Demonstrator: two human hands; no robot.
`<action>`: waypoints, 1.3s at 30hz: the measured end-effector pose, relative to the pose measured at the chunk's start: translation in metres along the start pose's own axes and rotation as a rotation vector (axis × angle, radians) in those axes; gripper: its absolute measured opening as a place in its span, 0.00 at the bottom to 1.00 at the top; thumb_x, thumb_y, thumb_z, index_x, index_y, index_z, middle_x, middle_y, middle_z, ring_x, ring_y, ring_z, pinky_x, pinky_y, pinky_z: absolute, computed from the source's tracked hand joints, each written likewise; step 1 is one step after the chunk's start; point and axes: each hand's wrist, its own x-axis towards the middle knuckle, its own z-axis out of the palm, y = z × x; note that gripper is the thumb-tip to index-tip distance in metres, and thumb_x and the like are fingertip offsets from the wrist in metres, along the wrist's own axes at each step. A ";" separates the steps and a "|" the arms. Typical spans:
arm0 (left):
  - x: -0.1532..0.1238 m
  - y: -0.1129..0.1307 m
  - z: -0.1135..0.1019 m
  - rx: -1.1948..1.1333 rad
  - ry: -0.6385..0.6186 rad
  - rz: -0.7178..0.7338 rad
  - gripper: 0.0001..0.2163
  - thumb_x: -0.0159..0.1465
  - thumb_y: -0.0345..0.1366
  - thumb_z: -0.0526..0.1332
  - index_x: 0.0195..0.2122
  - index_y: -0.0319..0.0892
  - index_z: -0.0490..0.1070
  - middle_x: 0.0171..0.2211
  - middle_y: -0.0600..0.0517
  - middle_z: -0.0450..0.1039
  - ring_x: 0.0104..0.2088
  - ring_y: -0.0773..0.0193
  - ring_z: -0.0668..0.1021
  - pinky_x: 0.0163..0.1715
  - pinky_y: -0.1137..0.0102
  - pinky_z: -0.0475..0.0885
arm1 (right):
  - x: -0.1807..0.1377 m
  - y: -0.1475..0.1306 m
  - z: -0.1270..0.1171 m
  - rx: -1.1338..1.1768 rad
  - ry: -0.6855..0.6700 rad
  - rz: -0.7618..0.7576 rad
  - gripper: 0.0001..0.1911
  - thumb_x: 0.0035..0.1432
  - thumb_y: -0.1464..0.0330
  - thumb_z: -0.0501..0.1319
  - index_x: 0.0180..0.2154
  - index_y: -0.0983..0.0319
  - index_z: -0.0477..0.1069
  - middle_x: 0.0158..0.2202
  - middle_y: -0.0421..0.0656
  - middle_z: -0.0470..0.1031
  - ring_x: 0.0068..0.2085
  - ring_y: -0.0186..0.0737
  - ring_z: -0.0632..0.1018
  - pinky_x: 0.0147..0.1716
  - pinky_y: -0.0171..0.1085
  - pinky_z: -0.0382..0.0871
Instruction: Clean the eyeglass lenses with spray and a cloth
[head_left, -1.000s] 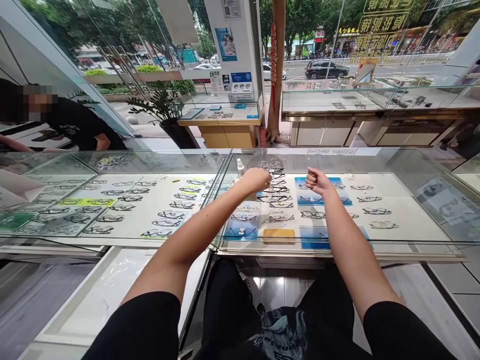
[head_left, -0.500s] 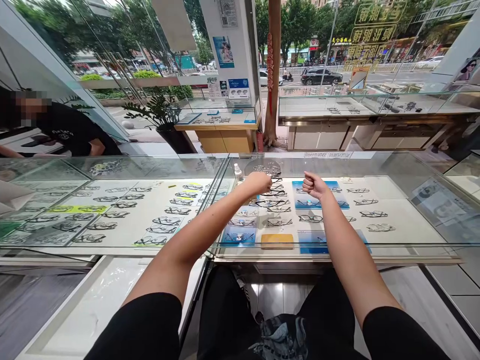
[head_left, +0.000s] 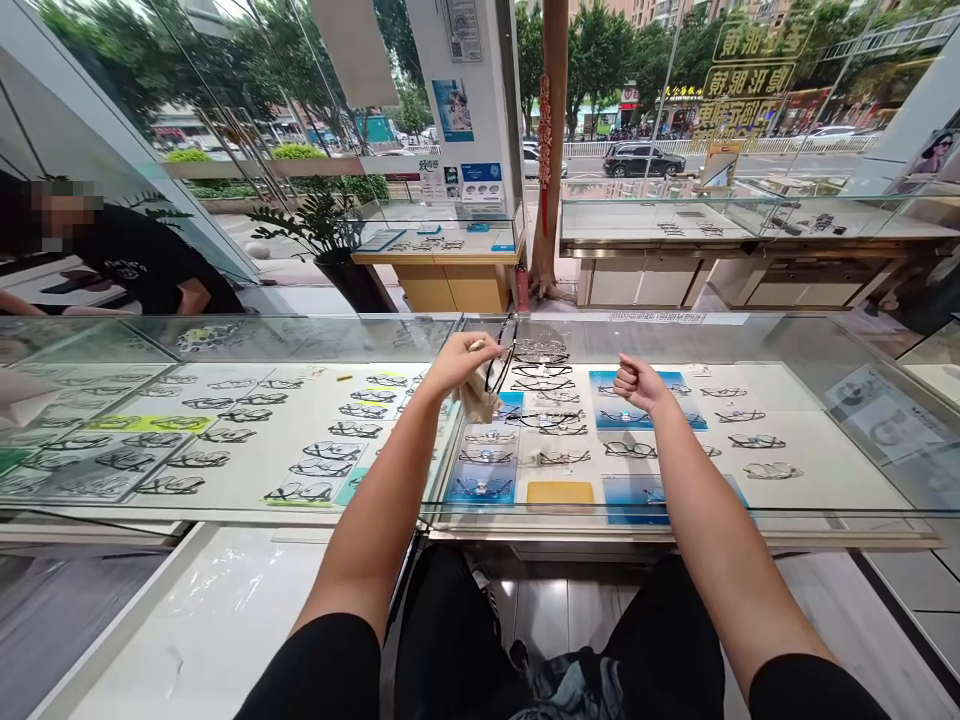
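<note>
My left hand (head_left: pixel 463 362) is closed above the glass display counter, pinching a pair of black eyeglasses (head_left: pixel 501 362) that hangs steeply tilted by its fingertips. Below the same hand dangles a crumpled beige cloth (head_left: pixel 480 396). My right hand (head_left: pixel 637 384) hovers over a blue display mat (head_left: pixel 686 415) with its fingers curled in; whether anything is inside them is hidden. Between my hands, a column of eyeglasses (head_left: pixel 543 384) lies on the white counter base, and more black frames (head_left: pixel 551 422) rest lower in that column.
A yellow case (head_left: pixel 560 494) sits near the counter's front edge (head_left: pixel 675 514). Eyeglasses (head_left: pixel 757 441) are laid out to the right, others (head_left: pixel 326 452) to the left. A person in a black shirt (head_left: pixel 150 255) is at far left. An open white drawer (head_left: pixel 217 600) is beside my legs.
My left hand has moved left, away from the column, with the black eyeglasses; the beige cloth now shows under it. My right hand stays curled, in nearly the same place.
</note>
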 end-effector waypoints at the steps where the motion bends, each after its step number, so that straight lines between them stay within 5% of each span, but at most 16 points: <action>1: -0.007 -0.007 -0.001 -0.021 0.025 -0.030 0.20 0.60 0.56 0.72 0.27 0.43 0.79 0.33 0.48 0.82 0.39 0.55 0.80 0.47 0.62 0.73 | 0.000 0.000 0.000 -0.002 0.000 0.000 0.38 0.69 0.58 0.70 0.26 0.56 0.40 0.18 0.30 0.41 0.22 0.32 0.43 0.19 0.32 0.50; 11: -0.042 -0.042 0.000 -0.013 0.011 -0.161 0.24 0.56 0.63 0.73 0.29 0.44 0.80 0.32 0.49 0.79 0.37 0.54 0.78 0.45 0.61 0.73 | -0.006 -0.002 0.003 -0.055 0.018 -0.010 0.37 0.70 0.57 0.69 0.27 0.55 0.40 0.20 0.30 0.40 0.23 0.33 0.44 0.19 0.33 0.53; 18: -0.027 -0.023 0.008 -0.043 0.235 0.134 0.19 0.63 0.57 0.73 0.32 0.45 0.80 0.46 0.44 0.83 0.51 0.49 0.82 0.60 0.55 0.74 | -0.008 -0.005 0.016 -0.201 0.054 -0.040 0.38 0.68 0.51 0.69 0.27 0.54 0.41 0.18 0.29 0.41 0.22 0.32 0.45 0.19 0.34 0.50; 21: -0.009 -0.011 0.024 -0.136 0.265 0.191 0.18 0.65 0.57 0.72 0.35 0.45 0.81 0.45 0.44 0.84 0.48 0.51 0.83 0.57 0.55 0.76 | -0.003 -0.004 0.031 -0.300 0.098 -0.080 0.37 0.62 0.50 0.73 0.25 0.53 0.45 0.17 0.29 0.43 0.21 0.32 0.45 0.19 0.35 0.44; 25: 0.011 -0.001 0.057 -0.351 0.208 0.170 0.21 0.64 0.59 0.71 0.37 0.44 0.79 0.42 0.45 0.85 0.45 0.54 0.84 0.54 0.58 0.78 | 0.010 -0.003 0.071 -0.426 0.213 -0.287 0.34 0.58 0.50 0.78 0.24 0.55 0.55 0.20 0.32 0.51 0.24 0.33 0.51 0.22 0.36 0.46; 28: 0.016 -0.003 0.079 -0.420 0.223 0.162 0.22 0.64 0.60 0.72 0.36 0.44 0.77 0.41 0.46 0.84 0.45 0.55 0.84 0.56 0.59 0.77 | 0.014 0.000 0.108 -0.510 0.266 -0.461 0.27 0.62 0.51 0.76 0.26 0.56 0.63 0.25 0.35 0.56 0.29 0.36 0.57 0.28 0.37 0.55; 31: 0.013 -0.011 0.091 -0.404 0.246 0.139 0.23 0.63 0.62 0.71 0.34 0.44 0.75 0.39 0.47 0.82 0.44 0.57 0.83 0.54 0.60 0.77 | 0.007 0.010 0.138 -0.838 0.397 -0.721 0.17 0.70 0.52 0.67 0.34 0.56 0.71 0.27 0.36 0.64 0.30 0.38 0.63 0.33 0.39 0.61; 34: 0.008 -0.019 0.097 -0.428 0.215 0.122 0.26 0.62 0.64 0.72 0.34 0.44 0.74 0.40 0.47 0.81 0.43 0.57 0.82 0.51 0.61 0.76 | -0.004 0.024 0.152 -0.968 0.400 -0.863 0.13 0.74 0.55 0.61 0.44 0.56 0.77 0.34 0.41 0.76 0.33 0.40 0.72 0.37 0.41 0.67; 39: -0.002 -0.020 0.109 -0.512 0.147 0.116 0.26 0.64 0.65 0.71 0.34 0.44 0.73 0.40 0.47 0.79 0.45 0.56 0.81 0.50 0.62 0.76 | -0.011 0.035 0.152 -0.998 0.383 -0.984 0.16 0.76 0.57 0.60 0.55 0.56 0.79 0.41 0.45 0.82 0.35 0.42 0.78 0.38 0.42 0.73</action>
